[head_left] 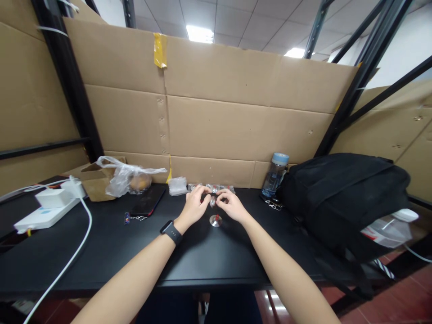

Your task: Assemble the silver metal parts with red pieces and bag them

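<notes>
My left hand [196, 203], with a black watch [171, 231] on its wrist, is closed in a pinch over the black table. Opposite it, my right hand [231, 204] pinches too. Between the fingertips of both is a small shiny silver-and-red piece [212, 201]; its exact kind is too small to tell, and fingers partly cover it. Just below lies a round silver disc [216, 220] with a red part on it. Behind the hands, small clear packets [227, 189] with red bits lie in a row. A stack of clear plastic bags [177, 186] is left of them.
On the left are a white power strip [47, 213] with a cable, a small cardboard box [97, 182], a knotted plastic bag [126, 177] and a dark phone [148, 200]. A water bottle [274, 176] and black backpack [347, 198] stand right. A cardboard wall [216, 126] closes the back.
</notes>
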Motion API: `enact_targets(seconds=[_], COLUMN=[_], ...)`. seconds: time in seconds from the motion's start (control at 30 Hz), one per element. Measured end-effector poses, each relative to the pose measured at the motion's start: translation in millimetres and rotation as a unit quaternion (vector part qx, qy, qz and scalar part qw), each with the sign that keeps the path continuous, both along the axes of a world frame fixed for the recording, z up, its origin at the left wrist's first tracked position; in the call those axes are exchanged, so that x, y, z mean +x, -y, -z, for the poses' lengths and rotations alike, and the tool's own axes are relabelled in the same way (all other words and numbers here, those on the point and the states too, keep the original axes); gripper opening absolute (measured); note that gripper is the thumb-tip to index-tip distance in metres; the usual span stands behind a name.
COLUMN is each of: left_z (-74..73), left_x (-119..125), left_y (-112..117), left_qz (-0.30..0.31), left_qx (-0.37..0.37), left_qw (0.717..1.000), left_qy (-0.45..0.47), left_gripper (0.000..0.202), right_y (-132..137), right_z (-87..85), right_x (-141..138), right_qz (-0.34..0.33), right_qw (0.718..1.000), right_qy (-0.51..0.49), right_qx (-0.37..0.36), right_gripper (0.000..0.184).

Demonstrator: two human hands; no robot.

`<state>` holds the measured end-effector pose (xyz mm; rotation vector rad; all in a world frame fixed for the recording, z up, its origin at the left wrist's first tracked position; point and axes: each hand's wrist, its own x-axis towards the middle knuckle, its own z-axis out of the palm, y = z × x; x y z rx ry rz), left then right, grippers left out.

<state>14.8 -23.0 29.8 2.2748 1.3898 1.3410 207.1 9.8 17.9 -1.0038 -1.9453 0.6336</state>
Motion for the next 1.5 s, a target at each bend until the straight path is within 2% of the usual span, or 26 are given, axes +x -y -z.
enact_targets(seconds=[0.13, 0.27, 0.43, 0.57, 0.6, 0.7, 0.77, 0.93, 1.0, 1.1, 1.17, 1.23, 1.37, 1.5], left_z=[5.3, 10.4, 6.8, 5.6, 5.9, 7.3, 8.1, 9.5, 9.7, 9.4, 9.9, 12.2, 21.7, 28.6], left_x=[1, 1, -6, -14, -15, -16, -16, -15, -14, -15, -17, -18, -18, -11], left_y=[1, 0, -2, -5, -5, -7, -8, -11, -11, -13, -16, -21, -32, -33], left_qz=[0.037, 0.017, -0.023, -0.036, -0.037, -0.041, -0.044, -0.038, -0.028, -0.025, -0.031, -0.027, 0.006, 0.041], left_qx=[-0.002, 0.001, 0.017, -0.004, -0.009, -0.018, -0.023, -0.047, -0.057, -0.066, -0.074, -0.091, -0.118, -0.118], left_qw=[0.997, 0.992, 0.989, 0.988, 0.988, 0.988, 0.989, 0.991, 0.992, 0.992, 0.993, 0.995, 0.989, 0.983], left_qy=[-0.071, -0.121, -0.146, -0.149, -0.149, -0.146, -0.139, -0.117, -0.112, -0.105, -0.081, -0.031, 0.093, 0.135], left_gripper=[0.015, 0.012, 0.014, 0.017, 0.018, 0.018, 0.018, 0.018, 0.018, 0.017, 0.018, 0.019, 0.021, 0.02], right_y=[3, 6, 6, 8, 9, 9, 10, 10, 7, 0, -4, -7, -3, 3], right_z=[-2.0, -4.8, -7.2, -8.3, -8.2, -7.5, -7.5, -7.4, -6.5, -6.3, -7.2, -7.8, -4.3, 2.7], right_x=[0, -2, 7, 17, 17, 14, 11, 13, 14, 14, 14, 13, 5, -9], right_qz=[-0.008, -0.031, -0.02, -0.111, -0.135, -0.161, -0.153, -0.094, -0.059, 0.006, 0.043, 0.06, 0.032, 0.017], right_qw=[1.0, 1.0, 0.998, 0.974, 0.966, 0.956, 0.957, 0.963, 0.973, 0.996, 0.998, 0.991, 0.983, 0.98], right_qy=[-0.002, -0.001, 0.056, 0.188, 0.212, 0.238, 0.24, 0.251, 0.222, 0.082, -0.037, -0.122, -0.167, -0.167], right_qx=[-0.012, 0.003, -0.013, -0.062, -0.066, -0.063, -0.052, -0.021, -0.013, 0.018, 0.03, 0.012, -0.069, -0.107], right_gripper=[0.009, 0.01, 0.016, 0.045, 0.045, 0.022, 0.014, 0.011, 0.01, 0.014, 0.018, 0.021, 0.026, 0.026])
